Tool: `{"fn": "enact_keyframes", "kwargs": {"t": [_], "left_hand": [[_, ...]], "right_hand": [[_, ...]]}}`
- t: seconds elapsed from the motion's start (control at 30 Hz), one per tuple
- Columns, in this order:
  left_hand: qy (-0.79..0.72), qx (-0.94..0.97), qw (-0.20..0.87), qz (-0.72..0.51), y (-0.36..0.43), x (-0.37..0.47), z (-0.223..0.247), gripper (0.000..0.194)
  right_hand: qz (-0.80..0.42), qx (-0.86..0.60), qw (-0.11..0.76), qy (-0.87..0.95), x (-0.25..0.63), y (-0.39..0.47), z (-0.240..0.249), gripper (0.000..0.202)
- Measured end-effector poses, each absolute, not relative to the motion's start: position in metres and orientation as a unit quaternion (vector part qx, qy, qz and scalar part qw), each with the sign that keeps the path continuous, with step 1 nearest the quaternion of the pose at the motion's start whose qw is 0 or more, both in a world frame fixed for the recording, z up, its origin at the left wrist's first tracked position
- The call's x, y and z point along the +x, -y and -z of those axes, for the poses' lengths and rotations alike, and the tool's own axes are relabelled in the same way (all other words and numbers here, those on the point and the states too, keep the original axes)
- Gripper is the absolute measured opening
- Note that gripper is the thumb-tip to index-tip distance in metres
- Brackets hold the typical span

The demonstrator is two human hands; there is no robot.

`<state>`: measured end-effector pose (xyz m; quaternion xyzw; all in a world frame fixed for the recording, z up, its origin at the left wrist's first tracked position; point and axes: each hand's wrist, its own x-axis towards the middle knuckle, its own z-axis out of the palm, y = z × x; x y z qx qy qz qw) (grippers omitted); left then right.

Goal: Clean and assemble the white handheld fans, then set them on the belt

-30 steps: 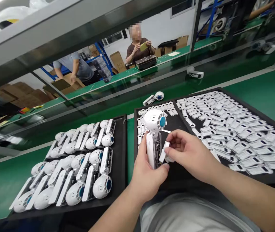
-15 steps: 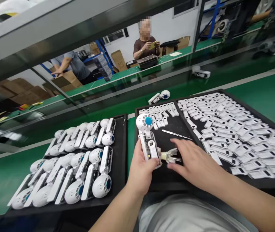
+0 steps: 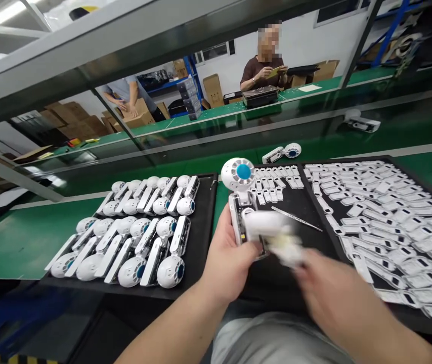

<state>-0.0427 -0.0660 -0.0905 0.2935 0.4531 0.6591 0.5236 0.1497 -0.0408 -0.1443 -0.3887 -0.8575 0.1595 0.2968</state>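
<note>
My left hand [image 3: 231, 258] is wrapped round the body of a white device [image 3: 239, 174] with a round head and a blue centre. The device stands tilted toward me, its open body partly hidden. My right hand [image 3: 324, 283], smeared by motion, grips a hammer-like tool [image 3: 265, 223] with a white, cylinder-shaped end and a yellowish wrapped part. That white end overlaps the device's body in view; whether they touch I cannot tell. Behind it, a thin white perforated strip [image 3: 297, 218] lies on the black tray [image 3: 295, 202], near rows of small white panels [image 3: 271, 194].
On the left, a black tray [image 3: 206, 222] bears rows of similar white devices [image 3: 170, 270]. Many white panels [image 3: 386, 212] fill the right tray section. Another device [image 3: 292, 150] lies behind the trays, below a metal shelf beam [image 3: 125, 55]. Two people work across the bench.
My right hand was open beside the tool; now it is closed on it, and the tool is raised against the view of the device. The whole scene has shifted rightward.
</note>
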Motion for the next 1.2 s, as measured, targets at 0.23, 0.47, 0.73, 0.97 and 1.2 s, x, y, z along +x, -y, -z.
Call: {"fn": "enact_keyframes", "kwargs": {"t": [0.23, 0.47, 0.73, 0.97, 1.2], "left_hand": [[-0.464, 0.275, 0.530, -0.654, 0.072, -0.041, 0.087, 0.048], [-0.449, 0.281, 0.553, -0.643, 0.071, -0.042, 0.091, 0.049], [-0.466, 0.200, 0.529, -0.680, 0.066, -0.055, 0.097, 0.034], [-0.475, 0.236, 0.520, -0.670, 0.066, -0.051, 0.093, 0.032], [-0.472, 0.264, 0.512, -0.668, 0.068, -0.055, 0.095, 0.030]], "right_hand": [[-0.220, -0.341, 0.397, 0.823, 0.153, 0.042, 0.145, 0.024], [-0.192, -0.326, 0.317, 0.870, 0.153, 0.046, 0.152, 0.030], [-0.054, -0.353, 0.275, 0.893, 0.176, 0.027, 0.173, 0.028], [0.000, -0.442, 0.146, 0.885, 0.177, 0.008, 0.205, 0.034], [-0.047, -0.447, 0.128, 0.884, 0.168, 0.007, 0.197, 0.030]]}}
